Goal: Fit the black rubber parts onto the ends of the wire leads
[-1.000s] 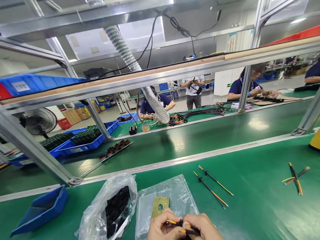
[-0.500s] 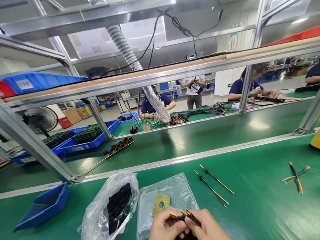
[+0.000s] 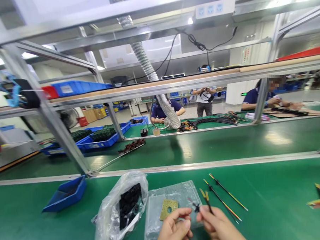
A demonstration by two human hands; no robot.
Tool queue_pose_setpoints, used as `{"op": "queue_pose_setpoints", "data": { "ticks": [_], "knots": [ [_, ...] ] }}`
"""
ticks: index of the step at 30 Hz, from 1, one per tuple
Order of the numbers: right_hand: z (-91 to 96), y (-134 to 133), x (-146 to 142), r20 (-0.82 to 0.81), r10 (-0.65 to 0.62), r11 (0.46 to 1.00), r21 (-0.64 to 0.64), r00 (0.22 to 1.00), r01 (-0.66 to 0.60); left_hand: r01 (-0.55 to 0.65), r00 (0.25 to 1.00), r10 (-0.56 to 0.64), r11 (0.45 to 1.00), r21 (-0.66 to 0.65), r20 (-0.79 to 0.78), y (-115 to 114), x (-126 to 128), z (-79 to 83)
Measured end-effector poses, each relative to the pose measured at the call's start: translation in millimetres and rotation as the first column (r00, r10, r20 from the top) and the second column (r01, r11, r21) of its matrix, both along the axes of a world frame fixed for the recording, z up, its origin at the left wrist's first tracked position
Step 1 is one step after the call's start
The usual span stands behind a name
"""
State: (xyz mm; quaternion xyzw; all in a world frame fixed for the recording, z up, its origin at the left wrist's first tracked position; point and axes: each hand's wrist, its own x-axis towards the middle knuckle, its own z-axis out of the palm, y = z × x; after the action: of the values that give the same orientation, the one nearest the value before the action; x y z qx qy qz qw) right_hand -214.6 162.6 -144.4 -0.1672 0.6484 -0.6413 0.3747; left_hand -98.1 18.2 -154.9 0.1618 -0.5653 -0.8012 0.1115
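Yellow-tipped wire lead (image 3: 206, 201) rises from the pinched fingertips of the right hand (image 3: 216, 225), right over a clear plastic sleeve (image 3: 155, 219)! Head view: left hand (image 3: 175, 230) sits just beside it, fingers curled, hold impossible to tell. Loose leads (image 3: 228, 192) lie on the green bench mat (image 3: 277, 217).

Head cam faces fwd & down over green bench (image 3: 279, 182); L hand (image 3: 175, 228) & R hand (image 3: 221, 225) close, at frame bottom.
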Motion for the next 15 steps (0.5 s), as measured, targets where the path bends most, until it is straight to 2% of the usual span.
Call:
{"op": "queue_pose_setpoints", "data": {
  "ticks": [1,2,4,5,6,7,8,9,10,11,13,15],
  "knots": [
    [-1.0,7,-13,-0.208,-0.096,0.994,0.027,0.973,0.104,0.01,1.0,-0.01,1.0,-0.026,0.024,-3,4,4.3],
    [-1.5,15,-28,-0.4,-0.169,0.978,0.042,0.901,0.202,0.027,0.999,-0.023,0.996,-0.081,0.04,-9,10,11.4],
    [-1.1,27,-58,-0.615,-0.177,0.934,0.142,0.768,0.329,0.051,0.997,-0.033,0.949,-0.31,0.063,-26,21,33.0],
    [0.0,32,-70,-0.672,-0.097,0.897,0.26,0.734,0.357,0.028,0.998,0.007,0.844,-0.536,0.063,-39,26,45.9],
    [1.7,34,-79,-0.71,-0.008,0.841,0.376,0.704,0.389,-0.006,0.994,0.085,0.664,-0.747,0.068,-54,31,58.4],
    [4.0,35,-84,-0.736,0.081,0.782,0.465,0.673,0.415,0.01,0.978,0.179,0.456,-0.89,0.103,-70,34,69.1],
    [7.1,34,-85,-0.758,0.153,0.734,0.517,0.635,0.44,0.071,0.947,0.288,0.25,-0.966,0.145,-87,37,77.1],
    [10.9,33,-83,-0.781,0.196,0.706,0.532,0.592,0.467,0.188,0.905,0.369,0.096,-0.977,0.211,-103,38,81.5],
    [15.5,32,-80,-0.808,0.21,0.7,0.517,0.551,0.492,0.246,0.887,0.386,0.066,-0.967,0.252,-118,39,82.1],
    [20.4,30,-75,-0.835,0.197,0.707,0.484,0.514,0.515,0.275,0.885,0.375,0.06,-0.96,0.277,-132,40,79.4],
    [30.2,28,-67,-0.86,0.138,0.707,0.433,0.491,0.56,0.305,0.896,0.323,0.054,-0.951,0.305,-156,41,67.2],
    [37.6,27,-62,-0.867,0.065,0.708,0.389,0.494,0.59,0.256,0.915,0.299,0.085,-0.963,0.269,-177,40,53.5]
  ]
}}
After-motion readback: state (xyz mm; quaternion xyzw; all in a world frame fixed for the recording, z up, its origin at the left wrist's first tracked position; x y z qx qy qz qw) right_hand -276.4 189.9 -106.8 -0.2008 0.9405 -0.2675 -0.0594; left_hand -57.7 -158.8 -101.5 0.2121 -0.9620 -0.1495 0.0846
